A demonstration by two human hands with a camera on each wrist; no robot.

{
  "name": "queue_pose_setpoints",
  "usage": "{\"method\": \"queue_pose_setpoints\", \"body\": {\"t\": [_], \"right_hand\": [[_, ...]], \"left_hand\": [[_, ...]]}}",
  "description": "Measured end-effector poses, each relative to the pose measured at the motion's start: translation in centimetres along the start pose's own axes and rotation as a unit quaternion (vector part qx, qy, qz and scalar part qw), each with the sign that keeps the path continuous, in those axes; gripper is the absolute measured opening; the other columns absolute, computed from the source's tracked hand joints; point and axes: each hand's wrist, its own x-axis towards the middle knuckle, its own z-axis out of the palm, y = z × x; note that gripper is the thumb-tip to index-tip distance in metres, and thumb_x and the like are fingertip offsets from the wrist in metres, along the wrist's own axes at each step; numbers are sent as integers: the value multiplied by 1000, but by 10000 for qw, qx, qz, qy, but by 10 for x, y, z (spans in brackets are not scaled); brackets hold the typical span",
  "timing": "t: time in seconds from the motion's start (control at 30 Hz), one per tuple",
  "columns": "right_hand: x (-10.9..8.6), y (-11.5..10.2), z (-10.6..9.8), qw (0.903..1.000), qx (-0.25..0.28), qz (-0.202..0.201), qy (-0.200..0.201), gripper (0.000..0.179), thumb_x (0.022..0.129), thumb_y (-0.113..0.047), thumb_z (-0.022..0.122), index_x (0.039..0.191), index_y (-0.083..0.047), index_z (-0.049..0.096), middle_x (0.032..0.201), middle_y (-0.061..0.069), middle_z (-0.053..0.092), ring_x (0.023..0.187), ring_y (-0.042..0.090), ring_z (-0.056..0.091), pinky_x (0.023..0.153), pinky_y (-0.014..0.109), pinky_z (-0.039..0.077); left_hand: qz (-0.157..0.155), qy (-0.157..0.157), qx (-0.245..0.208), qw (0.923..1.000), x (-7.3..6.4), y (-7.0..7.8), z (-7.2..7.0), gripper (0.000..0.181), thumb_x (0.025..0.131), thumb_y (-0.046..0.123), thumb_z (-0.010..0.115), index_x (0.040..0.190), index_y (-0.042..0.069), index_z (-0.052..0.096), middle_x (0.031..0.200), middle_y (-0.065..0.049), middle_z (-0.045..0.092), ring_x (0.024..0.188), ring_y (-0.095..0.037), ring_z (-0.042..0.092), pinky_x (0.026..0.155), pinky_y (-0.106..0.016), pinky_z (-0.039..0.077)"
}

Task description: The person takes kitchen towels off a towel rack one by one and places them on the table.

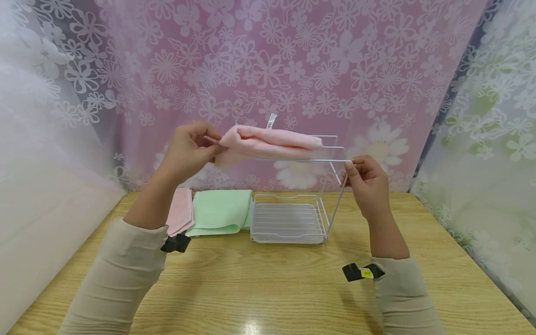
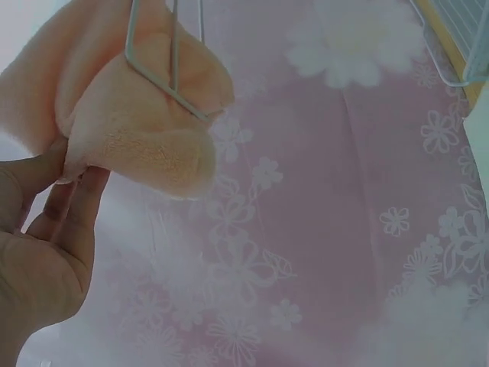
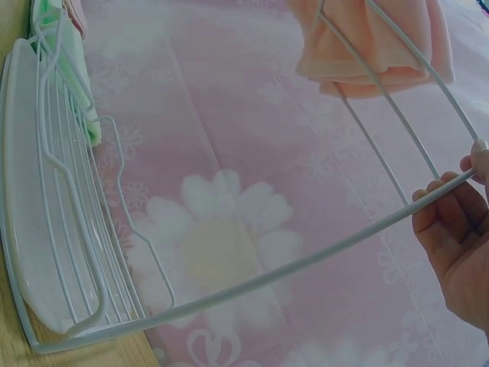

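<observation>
A folded pink towel (image 1: 276, 142) with a white tag lies over the raised top bars of a white wire rack (image 1: 337, 204). At the towel's left end, my left hand (image 1: 188, 151) pinches its edge between thumb and fingers. In the left wrist view, the towel (image 2: 153, 157) hangs around the bar ends. My right hand (image 1: 370, 188) grips the rack's upper right corner with the thumb on top. The right wrist view has the same hand (image 3: 466, 252) where the bars meet the side wire.
A folded green towel (image 1: 219, 209) lies on the wooden table (image 1: 251, 284) left of the rack's base, beside another folded pink cloth (image 1: 180, 211). Under the rack's base wires is a white tray (image 1: 289, 239). A flowered pink curtain (image 1: 251, 60) hangs behind.
</observation>
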Motion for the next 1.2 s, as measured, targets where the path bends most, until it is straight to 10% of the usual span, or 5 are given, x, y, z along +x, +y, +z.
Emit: {"method": "queue_pose_setpoints", "body": {"t": [0.2,0.57,0.97,1.2], "right_hand": [[0,1,0,10000,78,-15,19,10,98,-8,57,94,-1,63,72,8,61,61,15,60,62,22,55],[0,0,1,9997,215,25,89,10,98,-3,57,92,-6,65,70,8,60,61,14,59,62,22,55],[0,-1,2,10000,-3,44,81,20,99,-8,57,97,12,57,71,0,61,61,14,59,62,21,55],[0,-1,2,9998,-123,36,118,14,99,-8,57,95,4,61,71,5,61,61,15,59,62,21,55]], "left_hand": [[171,358,-1223,9917,-4,-12,-7,15,85,-11,65,84,1,73,84,-3,70,71,-16,70,61,-33,59],[712,1137,-2678,9541,-15,-22,-25,23,80,-26,60,78,-5,72,86,-8,72,71,-18,71,60,-33,58],[960,1734,-3408,9190,-28,-27,-52,8,75,-23,69,80,-17,68,85,-17,71,69,-22,70,58,-32,58],[776,1901,-3347,9197,-38,-33,-66,13,76,-29,62,80,-18,68,84,-16,71,66,-20,70,55,-27,57]]}}
